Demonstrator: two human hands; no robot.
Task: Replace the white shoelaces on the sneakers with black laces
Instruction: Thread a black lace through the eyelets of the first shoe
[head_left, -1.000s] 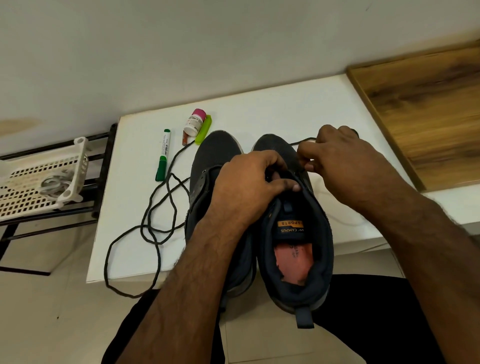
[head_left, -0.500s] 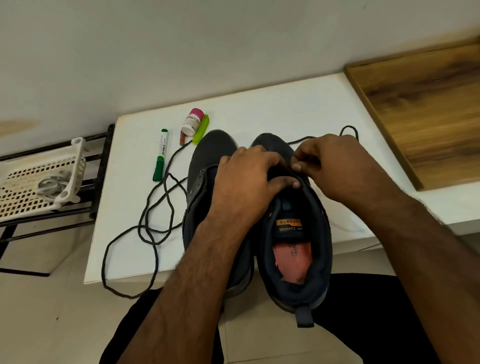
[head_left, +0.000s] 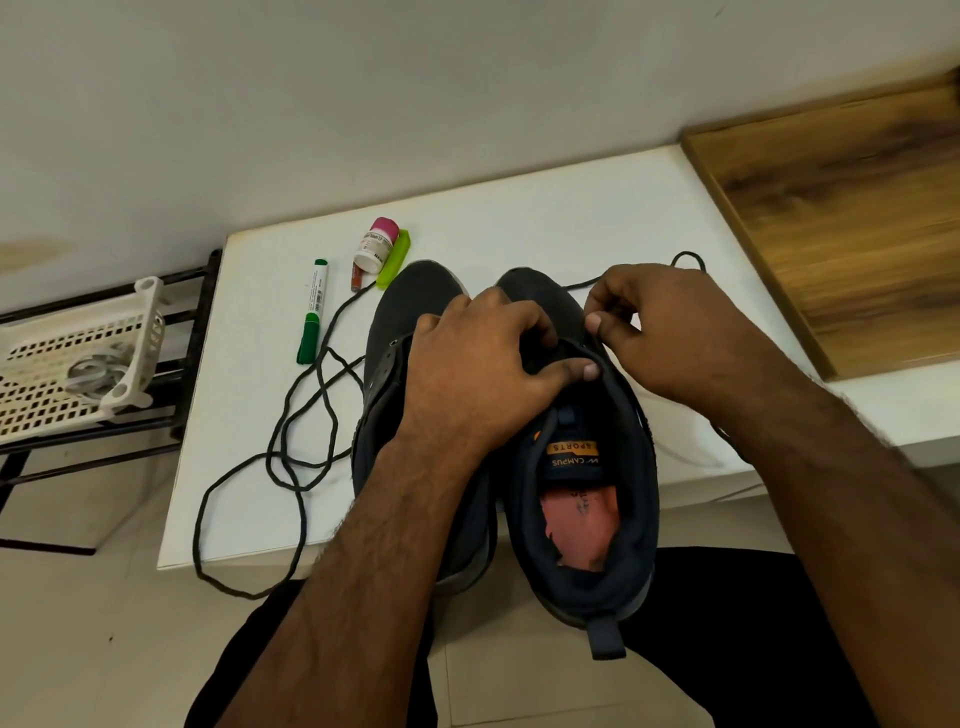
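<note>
Two dark navy sneakers stand side by side at the white table's front edge, toes away from me. My left hand (head_left: 488, 364) grips the eyelet flap of the right sneaker (head_left: 597, 499), thumb pressed on its edge. My right hand (head_left: 670, 332) pinches a black lace (head_left: 685, 257) at the sneaker's eyelets; the lace trails off behind the hand. The left sneaker (head_left: 400, 322) is partly hidden under my left forearm. A second black lace (head_left: 291, 467) lies in loose loops on the table left of the shoes and hangs over the front edge.
A green marker (head_left: 313, 312), a small pink-capped bottle (head_left: 376, 244) and a lime-green item (head_left: 394, 258) lie behind the shoes. A white perforated basket (head_left: 78, 358) holding white laces sits on a black rack at left. A wooden board (head_left: 852, 218) lies right.
My right hand has drawn in toward the right sneaker's eyelets with the lace, then shifted slightly. My left hand keeps its grip on the flap.
</note>
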